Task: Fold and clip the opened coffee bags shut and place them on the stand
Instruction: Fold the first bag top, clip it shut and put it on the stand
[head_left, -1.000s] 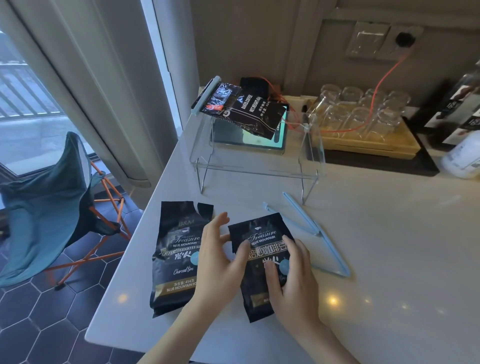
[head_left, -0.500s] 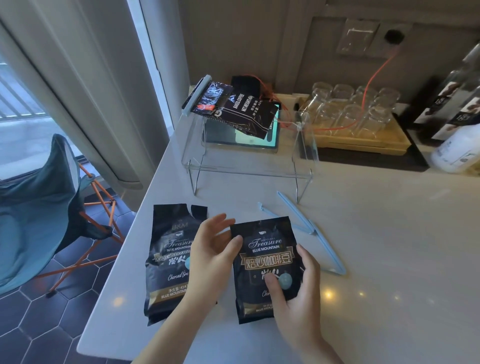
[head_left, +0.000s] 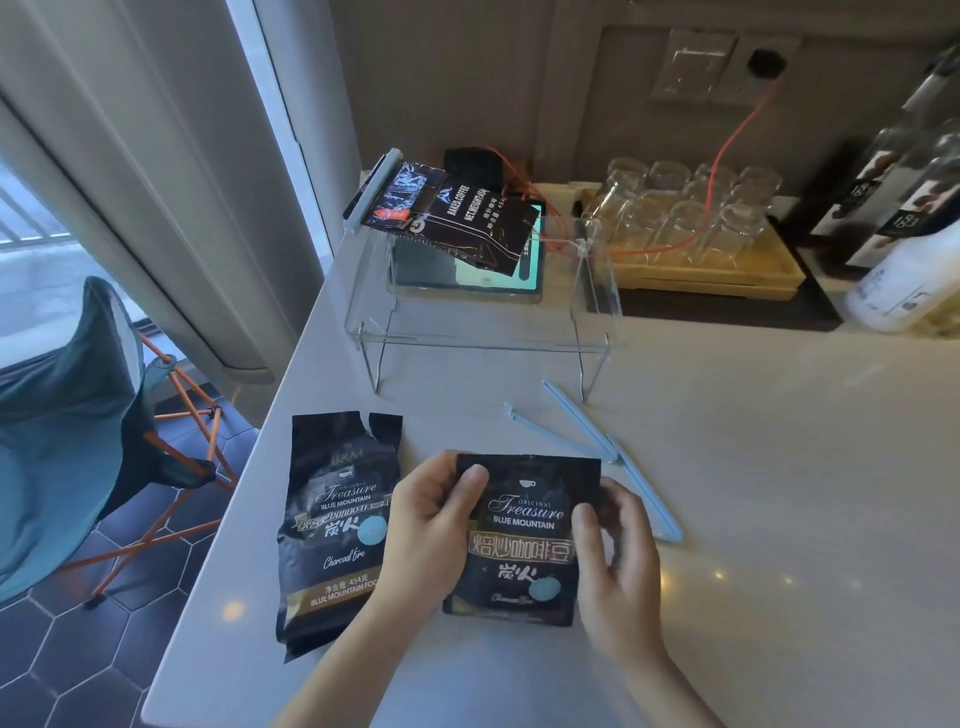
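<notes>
Both top corners of the smaller coffee bag (head_left: 524, 535) are being pinched by the left hand (head_left: 431, 525) and right hand (head_left: 615, 561), folding probably underway, the open blue clip (head_left: 597, 452) at one o'clock being needed next

Dim, cool daylight came from the window (head_left: 31, 218), left of the countertop (head_left: 753, 467); small ceiling-light glints dotted the countertop; lines bowed toward the frame edges; bottles (head_left: 893, 218) beyond the countertop's far-right looked soft.
</notes>
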